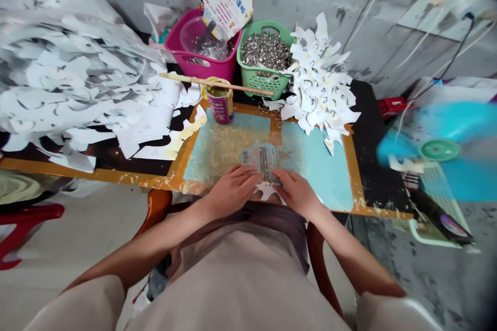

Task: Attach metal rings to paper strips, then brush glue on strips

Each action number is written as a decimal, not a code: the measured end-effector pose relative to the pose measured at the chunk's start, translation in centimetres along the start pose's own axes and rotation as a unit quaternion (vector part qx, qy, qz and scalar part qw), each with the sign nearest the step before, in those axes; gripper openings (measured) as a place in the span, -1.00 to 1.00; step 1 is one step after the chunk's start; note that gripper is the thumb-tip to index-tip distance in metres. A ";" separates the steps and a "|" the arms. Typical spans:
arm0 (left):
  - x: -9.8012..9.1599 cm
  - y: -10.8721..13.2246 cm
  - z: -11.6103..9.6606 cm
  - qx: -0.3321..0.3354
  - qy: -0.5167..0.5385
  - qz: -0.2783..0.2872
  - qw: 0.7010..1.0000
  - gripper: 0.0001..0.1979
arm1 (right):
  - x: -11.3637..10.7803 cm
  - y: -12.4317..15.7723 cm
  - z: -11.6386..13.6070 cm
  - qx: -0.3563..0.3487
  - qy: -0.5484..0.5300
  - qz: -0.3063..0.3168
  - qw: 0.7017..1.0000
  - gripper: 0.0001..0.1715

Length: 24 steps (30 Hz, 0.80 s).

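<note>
Both hands are down at the near edge of the blue board (310, 158), and between them sits a small white paper cut-out (267, 191). The left hand (233, 190) lies flat, fingers stretched toward it. The right hand (297, 192) mirrors it, fingertips on the piece's right side. Neither hand is closed on anything; the palms are down and the fingers loose and spread. By the look of it this is the pressing-down step, smoothing the cut-out onto the glue-streaked patch of board. Any next move calls for a light touch, since those thin paper points could tear or stick. Further back, a tin (220, 105) carries a stick (217, 83) across its top, with a green basket (264, 81) of metal bits to its right. A stack of white cut-outs (320, 85) leans far right of that.
</note>
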<state>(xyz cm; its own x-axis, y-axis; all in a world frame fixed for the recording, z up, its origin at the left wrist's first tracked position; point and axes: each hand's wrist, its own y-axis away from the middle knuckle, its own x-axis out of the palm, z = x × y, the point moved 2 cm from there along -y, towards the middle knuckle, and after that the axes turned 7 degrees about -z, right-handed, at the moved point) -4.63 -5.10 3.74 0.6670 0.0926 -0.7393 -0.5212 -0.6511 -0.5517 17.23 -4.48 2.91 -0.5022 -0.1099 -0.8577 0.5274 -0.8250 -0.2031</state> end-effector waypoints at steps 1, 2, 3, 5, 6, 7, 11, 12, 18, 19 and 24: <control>0.4 -0.8 0.1 0.017 0.000 0.031 0.999 -0.79 | 0.3 0.6 -0.2 0.023 -0.021 -0.009 0.999 -0.59; 0.9 -1.6 0.2 0.034 0.002 0.061 0.998 -0.80 | 0.5 1.1 -0.4 0.045 -0.038 -0.018 0.998 -0.63; 1.3 -2.2 0.3 0.050 0.004 0.088 0.995 -0.81 | 0.8 1.5 -0.6 0.061 -0.050 -0.028 0.996 -0.67; 2.0 -3.0 0.5 0.081 0.012 0.128 0.988 -0.81 | 1.2 2.1 -0.8 0.076 -0.074 -0.046 0.993 -0.72; 2.3 -3.2 0.7 0.094 0.017 0.139 0.986 -0.81 | 1.3 2.3 -0.9 0.077 -0.087 -0.056 0.992 -0.71; 2.6 -3.3 0.8 0.104 0.023 0.144 0.984 -0.81 | 1.4 2.4 -1.0 0.076 -0.098 -0.065 0.990 -0.69; 3.0 -2.9 1.2 0.121 0.058 0.132 0.982 -0.83 | 1.1 3.0 -0.9 0.048 -0.103 -0.082 0.990 -0.63; 3.0 -2.7 1.3 0.119 0.067 0.124 0.983 -0.82 | 1.1 3.1 -0.9 0.039 -0.098 -0.083 0.991 -0.63; 3.5 -1.7 2.1 0.100 0.074 0.073 0.990 -0.90 | 1.5 3.3 -0.3 -0.013 -0.060 -0.081 0.995 -0.53; 3.6 -1.6 2.2 0.097 0.071 0.072 0.990 -0.91 | 1.6 3.3 -0.2 -0.015 -0.054 -0.078 0.995 -0.53; 3.9 -1.1 2.5 0.075 0.072 0.098 0.990 -0.90 | 1.7 3.0 -0.1 0.005 -0.040 -0.065 0.997 -0.60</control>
<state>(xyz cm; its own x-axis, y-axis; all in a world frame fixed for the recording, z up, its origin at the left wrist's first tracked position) -2.78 -2.09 0.50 0.6090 -0.1393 -0.7808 -0.7137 -0.5259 -0.4627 18.06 -7.05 0.81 -0.6191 -0.0451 -0.7840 0.4480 -0.8402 -0.3055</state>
